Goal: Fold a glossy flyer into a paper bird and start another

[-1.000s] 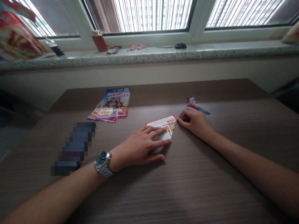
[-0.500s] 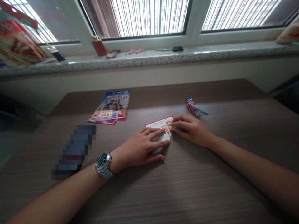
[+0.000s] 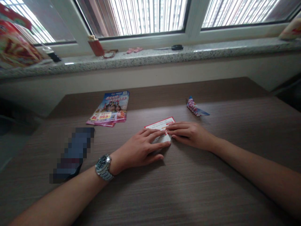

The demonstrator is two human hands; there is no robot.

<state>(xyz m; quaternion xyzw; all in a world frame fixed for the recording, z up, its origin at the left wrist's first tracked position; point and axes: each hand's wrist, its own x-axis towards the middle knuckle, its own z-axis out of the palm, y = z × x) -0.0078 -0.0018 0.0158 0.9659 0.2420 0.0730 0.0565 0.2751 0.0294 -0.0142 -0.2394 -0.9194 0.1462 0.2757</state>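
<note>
A white paper leaflet (image 3: 161, 125) with red edging and small print lies on the table, partly folded over; the hands hide much of it. Across its left and lower part rests my left hand (image 3: 147, 146), palm down, fingers spread. It wears a metal watch (image 3: 102, 166). My right hand (image 3: 188, 133) is at the leaflet's right side, its fingers drawn together on the folded edge near the left fingertips. Beyond the right hand stands a small folded paper piece (image 3: 194, 107) in blue, red and white.
A stack of colourful flyers (image 3: 113, 108) lies at the back left of the brown table (image 3: 188, 194). Left of my forearm is a blurred-out dark phone-like object (image 3: 72, 153). The granite windowsill (image 3: 145, 59) carries a red container (image 3: 96, 47) and a dark-handled tool (image 3: 176, 47).
My right hand has shifted slightly left and down along the leaflet's fold, covering more of it. The left hand stays flat on the paper. The view has tilted a little.
</note>
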